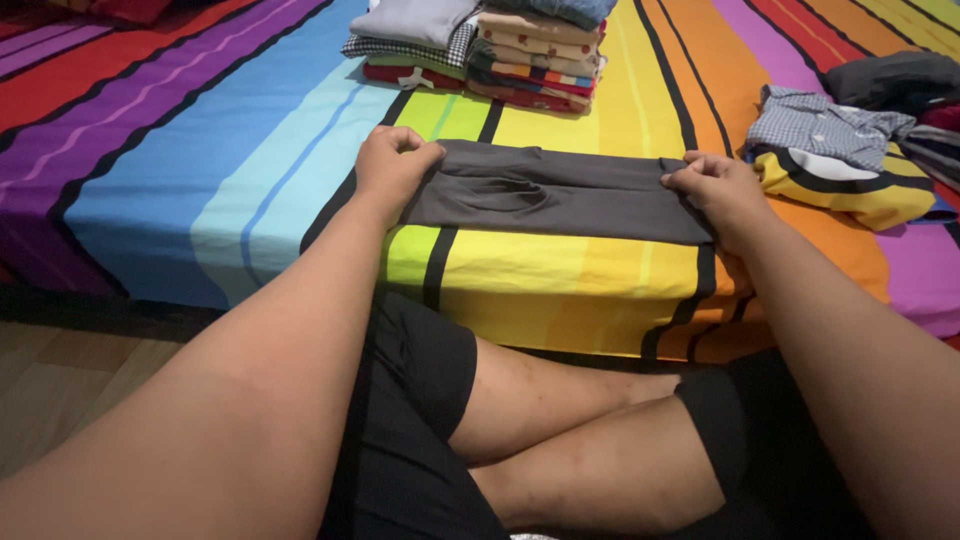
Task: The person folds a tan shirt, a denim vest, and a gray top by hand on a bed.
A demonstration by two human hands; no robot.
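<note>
Grey folded garment [555, 192] lay as a long band across the rainbow-striped bedsheet [200, 150], near its front edge. Behind it stood a stack of folded clothes [480, 50]; a checked shirt [825, 125] lay to the right. Left hand [392, 165] and right hand [715, 185] each pinched one end.

The folded stack [530, 45] and the red cloth [120, 10] are cut by the top edge, the dark garment [890, 80] and unfolded heap [850, 160] by the right, and the left hand [392, 165] hides the grey cloth's [555, 192] end
</note>
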